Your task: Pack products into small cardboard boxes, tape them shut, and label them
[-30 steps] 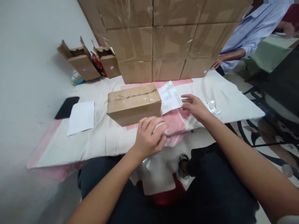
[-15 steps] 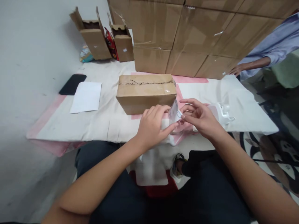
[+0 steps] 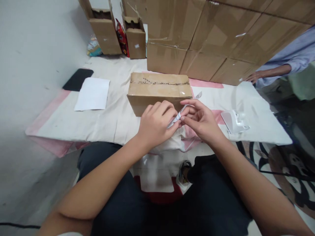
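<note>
My left hand (image 3: pixel 156 126) and my right hand (image 3: pixel 200 121) meet in front of me, both pinched on a white printed sheet of paper (image 3: pixel 184 108) that stands nearly edge-on between the fingers. One corner of the sheet sticks up toward the right. Just behind my hands a taped brown cardboard box (image 3: pixel 158 90) lies on a white and pink cloth (image 3: pixel 115 121) spread on the floor.
A blank white sheet (image 3: pixel 93 94) and a black phone (image 3: pixel 78 79) lie at the left. A white tape dispenser (image 3: pixel 235 121) sits at the right. Stacked cartons (image 3: pixel 209 36) and two open small boxes (image 3: pixel 118 31) stand behind. Another person's sleeve and hand (image 3: pixel 254 77) reach in from the far right.
My right hand lifted the printed sheet off the cloth and brought it to my left hand; both now grip it and it has turned nearly edge-on. The view tilted down.
</note>
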Tool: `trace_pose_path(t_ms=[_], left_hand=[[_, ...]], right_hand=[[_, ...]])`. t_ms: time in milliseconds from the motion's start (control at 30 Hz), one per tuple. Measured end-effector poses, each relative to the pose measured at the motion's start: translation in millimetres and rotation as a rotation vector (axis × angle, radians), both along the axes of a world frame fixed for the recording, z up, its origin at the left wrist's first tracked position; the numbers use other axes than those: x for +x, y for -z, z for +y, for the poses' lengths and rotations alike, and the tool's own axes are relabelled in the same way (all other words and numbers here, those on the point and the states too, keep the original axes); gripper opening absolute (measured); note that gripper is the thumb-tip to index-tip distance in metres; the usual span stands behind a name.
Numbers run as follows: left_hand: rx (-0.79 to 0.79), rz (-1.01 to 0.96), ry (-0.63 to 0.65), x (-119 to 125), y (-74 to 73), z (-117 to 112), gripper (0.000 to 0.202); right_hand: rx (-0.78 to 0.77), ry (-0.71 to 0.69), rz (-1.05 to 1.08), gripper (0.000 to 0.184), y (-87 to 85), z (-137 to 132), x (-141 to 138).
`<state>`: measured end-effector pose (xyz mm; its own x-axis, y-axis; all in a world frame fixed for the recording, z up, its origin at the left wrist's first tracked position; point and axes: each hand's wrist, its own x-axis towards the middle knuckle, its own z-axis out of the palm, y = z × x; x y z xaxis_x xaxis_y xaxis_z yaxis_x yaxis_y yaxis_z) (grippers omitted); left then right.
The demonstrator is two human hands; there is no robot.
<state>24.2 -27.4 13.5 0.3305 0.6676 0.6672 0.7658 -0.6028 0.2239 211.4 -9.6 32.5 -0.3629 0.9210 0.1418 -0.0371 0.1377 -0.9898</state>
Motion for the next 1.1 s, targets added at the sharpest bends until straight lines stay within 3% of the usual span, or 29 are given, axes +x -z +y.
trace_pose_path(t_ms=[200,433,600,900,1000,1100], left_hand=[[0.090,0.054,-0.033,-2,-0.8,0,0.015],[0.193,0.140,-0.055,-1,-2.5,-1,0.018],[0.136,0.114,-0.042,-3,-3.0,-1,0.019],[-0.104,-0.037,-0.068,-5,-3.7,4,0.023],[-0.129,-0.076,-0.074,-6,-3.2,6,0.022],[-0.152,-0.097,-0.072,-6,-2.8,6,0.022]], right_hand=[[0.147,0.053,-0.129,0.037,-0.4,-1,-10],[0.216,0.073,-0.215,0.033,-0.6,-3,-11],[0.240,0.076,-0.253,0.033,0.4,-3,-10],[0.220,0.143,-0.258,0.024,-5.9,-4,-7],[0.310,0.267,-0.280,0.023,-11.0,7,11],[0.571,0.630,-0.368,0.026,-17.0,33,49]])
